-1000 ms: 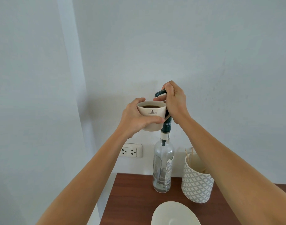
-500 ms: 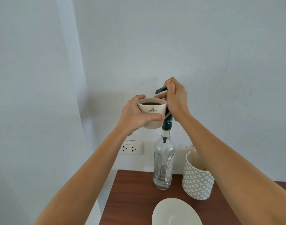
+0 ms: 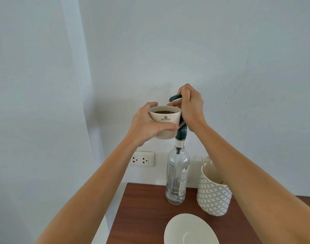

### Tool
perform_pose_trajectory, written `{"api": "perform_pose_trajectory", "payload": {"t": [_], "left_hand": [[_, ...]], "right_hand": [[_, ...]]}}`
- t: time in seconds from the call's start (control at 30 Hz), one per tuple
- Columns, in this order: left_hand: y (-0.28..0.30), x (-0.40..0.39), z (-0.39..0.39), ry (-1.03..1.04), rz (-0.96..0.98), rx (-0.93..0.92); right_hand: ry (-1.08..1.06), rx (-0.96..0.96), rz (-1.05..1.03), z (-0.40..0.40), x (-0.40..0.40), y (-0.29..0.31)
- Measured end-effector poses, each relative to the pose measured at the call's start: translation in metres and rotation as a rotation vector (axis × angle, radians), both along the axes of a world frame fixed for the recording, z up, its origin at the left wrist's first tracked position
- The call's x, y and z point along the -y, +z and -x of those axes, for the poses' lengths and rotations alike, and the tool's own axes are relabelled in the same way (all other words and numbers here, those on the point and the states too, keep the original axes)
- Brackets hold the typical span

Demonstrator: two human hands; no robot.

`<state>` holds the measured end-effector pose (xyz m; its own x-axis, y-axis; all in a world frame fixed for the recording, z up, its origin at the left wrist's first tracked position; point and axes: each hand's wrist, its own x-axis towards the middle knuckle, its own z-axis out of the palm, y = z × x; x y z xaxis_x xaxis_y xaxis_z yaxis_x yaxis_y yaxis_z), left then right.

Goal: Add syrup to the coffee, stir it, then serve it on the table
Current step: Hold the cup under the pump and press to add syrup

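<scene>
My left hand (image 3: 147, 125) grips a cream coffee cup (image 3: 165, 123) with dark coffee in it, held in the air under the spout of a dark green pump (image 3: 175, 97). The pump tops a tall clear syrup bottle (image 3: 177, 178) standing on the brown table (image 3: 143, 208); little liquid shows at the bottle's bottom. My right hand (image 3: 191, 108) is closed around the pump head from above. A thin thread of syrup runs from the spout into the cup.
A cream saucer (image 3: 189, 231) lies on the table at the front. A white patterned holder (image 3: 214, 194) with wooden stir sticks stands right of the bottle. A wall socket (image 3: 142, 159) sits on the pale wall behind, left of the bottle.
The pump head and my right hand rose between the first two frames, then stayed about level. Syrup now runs from the spout. The cup stays under the spout.
</scene>
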<state>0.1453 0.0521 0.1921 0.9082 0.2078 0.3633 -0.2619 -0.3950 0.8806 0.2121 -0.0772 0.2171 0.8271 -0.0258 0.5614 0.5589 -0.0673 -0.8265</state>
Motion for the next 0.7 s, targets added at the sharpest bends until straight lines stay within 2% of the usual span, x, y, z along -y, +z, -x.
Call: {"api": "perform_pose_trajectory", "payload": {"t": [0.7], "left_hand": [[-0.0016,0.0002,0.0006,-0.005,0.008,-0.006]], "right_hand": [[-0.027,0.008,0.018,-0.0001,0.0002,-0.0008]]}}
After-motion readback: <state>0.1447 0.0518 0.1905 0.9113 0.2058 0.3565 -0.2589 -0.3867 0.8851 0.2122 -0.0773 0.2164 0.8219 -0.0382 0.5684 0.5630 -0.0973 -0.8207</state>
